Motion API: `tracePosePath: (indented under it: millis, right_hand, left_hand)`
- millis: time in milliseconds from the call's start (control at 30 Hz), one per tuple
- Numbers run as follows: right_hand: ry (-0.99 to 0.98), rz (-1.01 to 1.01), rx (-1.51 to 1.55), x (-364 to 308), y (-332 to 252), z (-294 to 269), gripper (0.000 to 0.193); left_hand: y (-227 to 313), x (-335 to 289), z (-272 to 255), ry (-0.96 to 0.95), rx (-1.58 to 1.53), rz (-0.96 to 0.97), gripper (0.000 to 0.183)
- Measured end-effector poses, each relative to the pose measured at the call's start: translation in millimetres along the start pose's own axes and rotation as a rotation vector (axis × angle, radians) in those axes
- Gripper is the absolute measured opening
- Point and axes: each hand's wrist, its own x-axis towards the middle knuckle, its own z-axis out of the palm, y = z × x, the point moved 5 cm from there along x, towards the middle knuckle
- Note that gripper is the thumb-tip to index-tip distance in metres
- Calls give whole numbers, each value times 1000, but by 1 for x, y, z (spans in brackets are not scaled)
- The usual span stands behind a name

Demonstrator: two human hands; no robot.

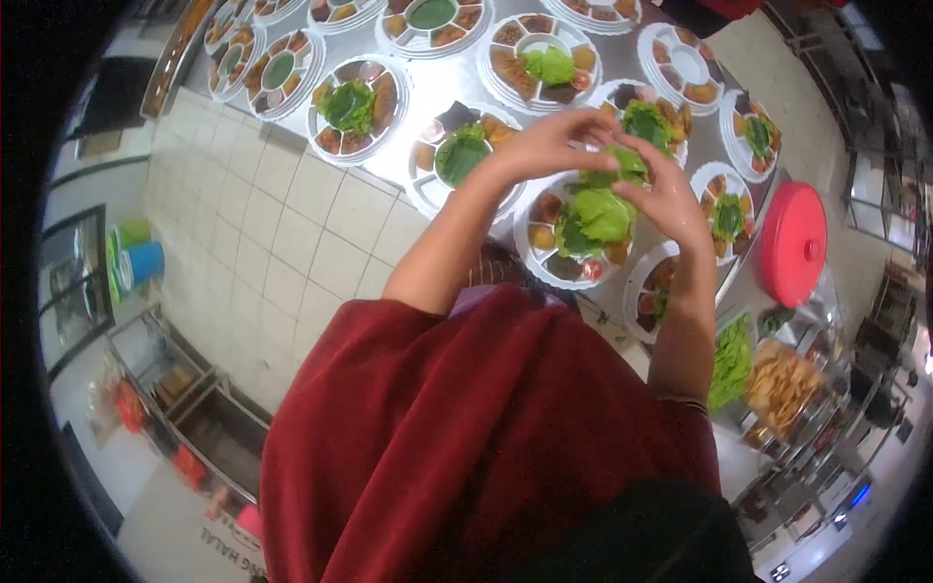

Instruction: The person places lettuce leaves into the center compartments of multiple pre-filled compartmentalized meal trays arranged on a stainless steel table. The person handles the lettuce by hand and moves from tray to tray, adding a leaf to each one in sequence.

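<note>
A green lettuce leaf (629, 167) is between my two hands, above the near plates. My right hand (673, 199) curls around its right side, thumb and fingers bent onto it. My left hand (559, 148) meets it from the left, fingers bent, its thumb tip at the leaf's edge; its far fingertips are partly hidden. Just under the hands is a white scalloped divided plate (531, 264) with lettuce (600, 216) in the middle and browned foods, a yellow piece and a red slice around it. Left of it, another divided plate (424, 197) holds a dark green leaf piece (462, 158).
A metal table (428, 87) carries several similar filled plates, some with lettuce, others with only green leaf liners. At right stand a round red lid or container (795, 243), a heap of lettuce (731, 364) and tan crackers (780, 379). Tiled floor (292, 209) lies left.
</note>
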Motion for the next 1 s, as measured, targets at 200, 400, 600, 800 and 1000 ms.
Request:
tracePosePath:
  millis: [200,400,600,800,1000]
  right_hand:
    - [7,-26,616,62,4,19,52]
    - [82,59,744,133,38,18,42]
    - [77,-29,968,199,38,6,36]
    - [135,-124,872,232,52,-2,36]
    - [403,-151,100,250,106,8,24]
  left_hand:
    - [-51,-14,-12,-74,-1054,-407,74]
    - [-68,37,-81,180,-587,-214,50]
    - [-115,78,-118,-62,-1012,-405,41]
    - [-112,107,-154,149,-675,-285,29]
    - [-121,132,-176,474,278,-88,36]
